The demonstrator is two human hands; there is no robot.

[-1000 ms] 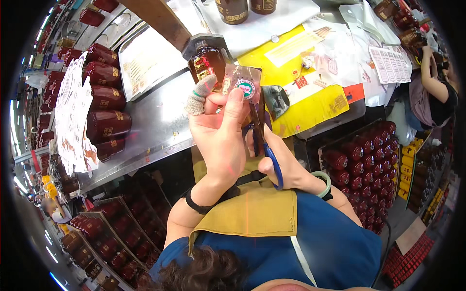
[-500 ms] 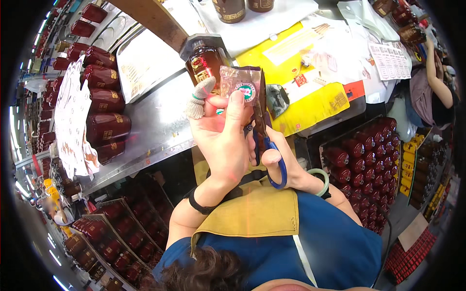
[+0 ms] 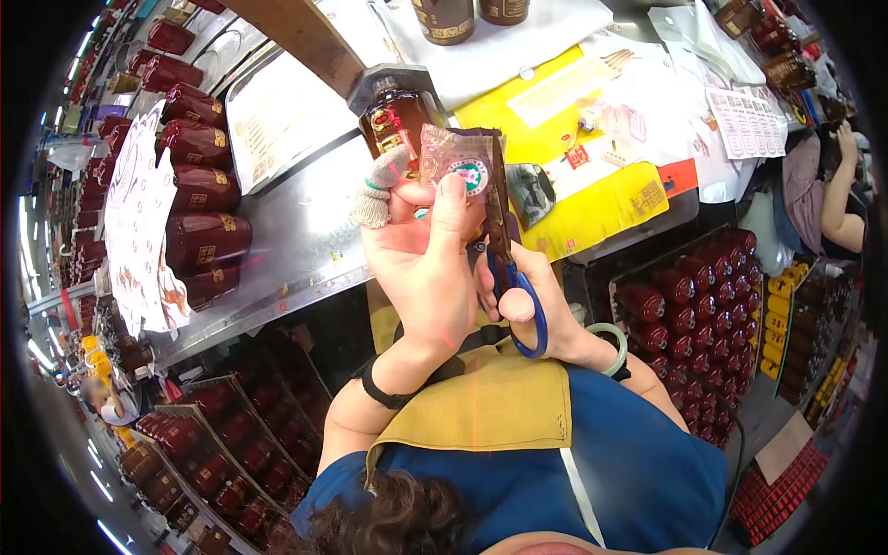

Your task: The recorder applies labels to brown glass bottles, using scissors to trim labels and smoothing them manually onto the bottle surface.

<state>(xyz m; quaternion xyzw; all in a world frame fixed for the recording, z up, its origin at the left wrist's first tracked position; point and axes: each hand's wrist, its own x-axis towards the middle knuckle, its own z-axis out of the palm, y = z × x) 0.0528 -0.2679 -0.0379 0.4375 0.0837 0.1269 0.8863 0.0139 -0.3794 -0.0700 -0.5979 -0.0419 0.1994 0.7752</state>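
My left hand [image 3: 421, 264] is closed on a clear plastic packet [image 3: 450, 157] with a round green-and-white emblem, the thumb pressing its lower part. A knitted finger cover [image 3: 378, 191] sits on one of that hand's fingers. My right hand [image 3: 541, 287] grips a pair of scissors [image 3: 529, 338] with blue handles, its thumb through a loop. The dark blades point away from me and lie along the packet's right edge; whether they cut into it I cannot tell. Just beyond the packet, an amber-brown bottle [image 3: 393, 116] lies in a dark angular holder [image 3: 368, 81].
Dark red jars [image 3: 205, 239] stand in rows at the left, partly under a white printed sheet [image 3: 139, 231]. A yellow sheet [image 3: 606, 208] and papers cover the bench at right. A dark mirror-like piece [image 3: 532, 194] lies beside the scissors. Racked red bottles [image 3: 689, 314] stand lower right.
The packet stays in my left hand and the scissors in my right. The blades have shifted slightly against the packet's right edge. At far right, another person's arm has lowered.
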